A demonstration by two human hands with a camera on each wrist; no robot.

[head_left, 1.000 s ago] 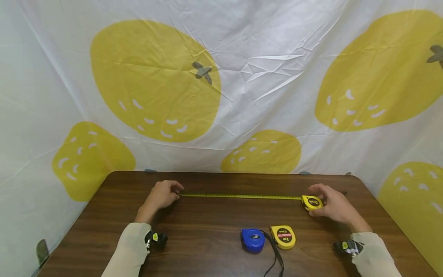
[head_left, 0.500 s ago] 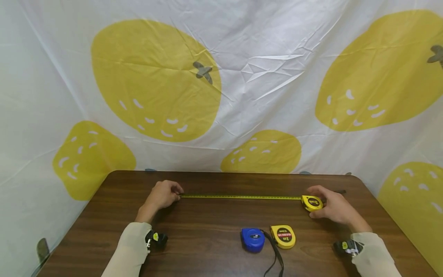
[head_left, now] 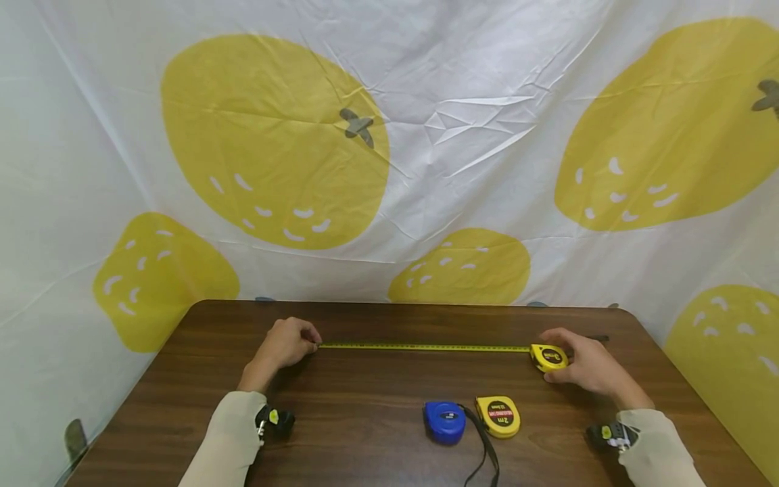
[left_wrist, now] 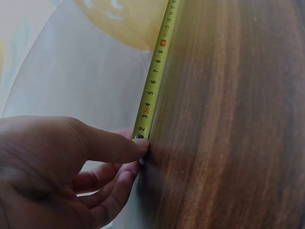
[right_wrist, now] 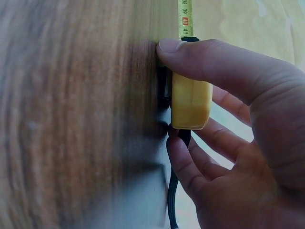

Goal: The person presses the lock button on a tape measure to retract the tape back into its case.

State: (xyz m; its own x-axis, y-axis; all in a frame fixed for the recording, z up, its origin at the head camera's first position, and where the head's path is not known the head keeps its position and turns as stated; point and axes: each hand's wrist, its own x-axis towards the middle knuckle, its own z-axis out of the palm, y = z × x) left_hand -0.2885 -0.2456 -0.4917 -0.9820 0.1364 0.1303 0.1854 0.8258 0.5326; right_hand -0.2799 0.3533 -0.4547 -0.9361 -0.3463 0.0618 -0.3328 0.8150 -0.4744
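In the head view my left hand (head_left: pixel 286 343) pinches the end of a yellow tape measure blade (head_left: pixel 426 347). The left wrist view shows the thumb (left_wrist: pixel 139 149) pressed near the low numbers of the blade (left_wrist: pixel 153 81). At the right, my right hand (head_left: pixel 587 362) grips the yellow tape measure case (head_left: pixel 549 357), from which the blade runs out straight. Thumb and fingers close round this case (right_wrist: pixel 191 102) in the right wrist view, with the blade (right_wrist: pixel 186 19) reading about 41 at its mouth. A dark strap (right_wrist: pixel 172 205) hangs from the case.
A blue tape measure (head_left: pixel 445 423) with a black strap (head_left: pixel 489 450) lies on the wooden table (head_left: pixel 353 433). Close to its right is a second yellow tape measure (head_left: pixel 498 416). A white cloth with yellow fruit (head_left: pixel 456 169) hangs behind the table's back edge.
Both hands stay almost in place and the blade remains extended. Its left end has shifted very slightly toward me, and more of the strap shows behind my right hand.
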